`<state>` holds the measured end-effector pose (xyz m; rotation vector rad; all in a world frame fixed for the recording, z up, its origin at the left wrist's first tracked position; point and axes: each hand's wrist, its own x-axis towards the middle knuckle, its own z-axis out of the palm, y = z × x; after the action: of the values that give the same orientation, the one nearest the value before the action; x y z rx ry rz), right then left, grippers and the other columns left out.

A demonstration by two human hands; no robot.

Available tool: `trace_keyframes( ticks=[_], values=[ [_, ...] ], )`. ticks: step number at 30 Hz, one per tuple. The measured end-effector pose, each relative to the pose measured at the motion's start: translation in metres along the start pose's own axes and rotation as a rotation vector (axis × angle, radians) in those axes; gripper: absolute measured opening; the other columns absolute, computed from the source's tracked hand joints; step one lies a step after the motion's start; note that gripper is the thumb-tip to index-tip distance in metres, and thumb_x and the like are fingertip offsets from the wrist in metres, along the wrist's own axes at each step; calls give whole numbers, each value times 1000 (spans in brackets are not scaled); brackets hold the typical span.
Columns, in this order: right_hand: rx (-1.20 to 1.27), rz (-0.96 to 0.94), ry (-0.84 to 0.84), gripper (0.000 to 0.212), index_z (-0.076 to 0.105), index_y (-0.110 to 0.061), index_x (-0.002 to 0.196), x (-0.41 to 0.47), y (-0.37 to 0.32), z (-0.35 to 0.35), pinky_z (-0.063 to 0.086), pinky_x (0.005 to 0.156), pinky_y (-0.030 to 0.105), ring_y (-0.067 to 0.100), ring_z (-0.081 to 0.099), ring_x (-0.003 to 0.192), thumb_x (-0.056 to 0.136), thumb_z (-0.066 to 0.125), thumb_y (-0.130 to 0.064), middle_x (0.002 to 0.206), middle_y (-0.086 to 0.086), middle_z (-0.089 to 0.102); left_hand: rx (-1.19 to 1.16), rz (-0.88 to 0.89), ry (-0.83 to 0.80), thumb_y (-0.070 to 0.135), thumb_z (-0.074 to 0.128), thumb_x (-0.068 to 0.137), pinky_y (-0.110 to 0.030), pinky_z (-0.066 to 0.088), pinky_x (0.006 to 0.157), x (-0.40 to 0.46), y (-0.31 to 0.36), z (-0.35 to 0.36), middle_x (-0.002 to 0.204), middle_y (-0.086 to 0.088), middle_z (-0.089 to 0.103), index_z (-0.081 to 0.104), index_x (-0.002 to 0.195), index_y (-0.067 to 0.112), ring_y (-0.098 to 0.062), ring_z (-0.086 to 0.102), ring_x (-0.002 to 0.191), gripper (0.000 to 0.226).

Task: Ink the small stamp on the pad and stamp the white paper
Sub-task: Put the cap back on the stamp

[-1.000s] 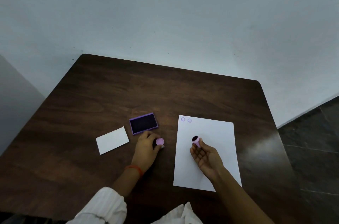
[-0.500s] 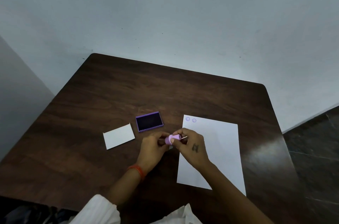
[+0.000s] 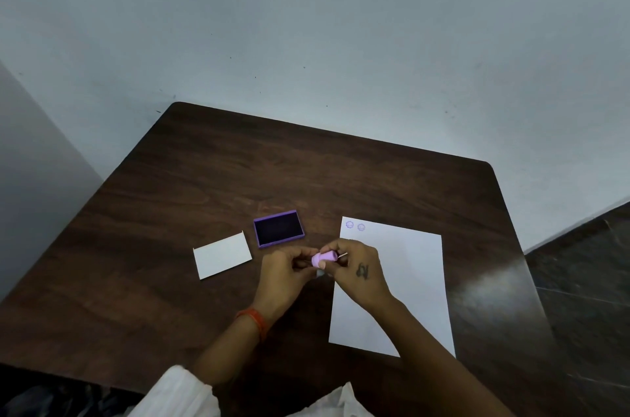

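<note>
head view: your left hand [image 3: 284, 275] and right hand [image 3: 358, 271] both pinch the small lilac plastic stamp [image 3: 324, 258] above the dark wooden worktop [image 3: 238, 177], fingers closed round it. the open purple ink pad [image 3: 279, 228] lies just beyond; press squarely there, then onto the white paper sheet [image 3: 405, 280].

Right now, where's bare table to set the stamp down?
Free: the wide far half of the table behind the ink pad, and the strip left of the small card. Crowded: the patch between pad and white paper, where both hands hold the stamp.
</note>
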<state>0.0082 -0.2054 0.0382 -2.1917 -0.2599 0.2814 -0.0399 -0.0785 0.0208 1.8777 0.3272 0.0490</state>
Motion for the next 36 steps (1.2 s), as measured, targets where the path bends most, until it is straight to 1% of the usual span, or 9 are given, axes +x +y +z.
trace_keyframes(
  ticks=[4, 7, 12, 16, 18, 23, 27, 33, 36],
  values=[
    [40, 44, -21, 19, 71, -7, 88, 2, 1, -2, 59, 76, 33, 22, 68, 76, 78, 70, -24, 88, 15, 74, 55, 33, 16, 9, 71, 76, 4, 41, 64, 2, 0, 0, 87, 11, 67, 70, 99, 17, 15, 58, 72, 24],
    [66, 66, -42, 21, 69, -9, 87, 1, 2, -3, 56, 65, 20, 15, 68, 66, 79, 70, -28, 86, 14, 74, 72, 49, 19, 9, 71, 75, 6, 40, 65, 3, -1, -2, 87, 11, 67, 71, 98, 17, 19, 57, 73, 24],
    [134, 72, -39, 29, 66, -15, 99, -2, 6, -2, 56, 75, 24, 15, 65, 84, 75, 73, -29, 92, -1, 67, 105, 51, 18, 11, 73, 73, 8, 37, 65, 4, -3, -3, 89, 11, 67, 70, 98, 19, 24, 54, 76, 26],
    [150, 64, -47, 22, 70, -12, 91, -2, 8, 0, 53, 63, 10, 7, 66, 69, 76, 73, -27, 88, 9, 74, 139, 45, 20, 15, 74, 74, 5, 41, 65, 2, -6, -4, 94, 8, 71, 70, 99, 22, 18, 55, 74, 26],
    [168, 96, -66, 23, 70, -11, 87, -2, 7, 0, 57, 63, 14, 7, 67, 63, 76, 72, -31, 82, 8, 73, 139, 58, 23, 15, 73, 74, 5, 41, 68, 2, -7, -5, 94, 6, 72, 70, 99, 22, 19, 55, 74, 26],
    [167, 72, -46, 30, 69, -15, 99, -1, 9, -2, 53, 67, 13, 10, 66, 77, 74, 74, -31, 86, -4, 67, 134, 63, 27, 20, 73, 75, 4, 42, 68, 2, -5, -6, 92, 8, 72, 70, 97, 24, 17, 57, 75, 23],
    [215, 103, -61, 14, 69, -16, 78, 1, 8, 0, 48, 51, 3, 0, 66, 55, 75, 73, -30, 75, 2, 69, 160, 78, 24, 19, 72, 76, 6, 40, 67, 2, -4, -7, 95, 5, 72, 70, 99, 22, 14, 56, 75, 23],
    [250, 131, -75, 24, 67, -16, 94, 5, 11, 5, 56, 68, 17, 15, 70, 78, 75, 74, -28, 84, -2, 69, 178, 79, 13, 17, 71, 76, -3, 44, 69, 7, -5, -10, 99, 2, 72, 69, 101, 20, 5, 59, 81, 25],
    [291, 167, -68, 16, 70, -15, 84, 8, 11, 8, 56, 60, 14, 10, 71, 65, 76, 73, -29, 80, 4, 72, 176, 94, 24, 17, 72, 76, 3, 42, 68, 9, -6, -9, 96, 7, 69, 69, 100, 21, 10, 56, 78, 25]
  ],
)
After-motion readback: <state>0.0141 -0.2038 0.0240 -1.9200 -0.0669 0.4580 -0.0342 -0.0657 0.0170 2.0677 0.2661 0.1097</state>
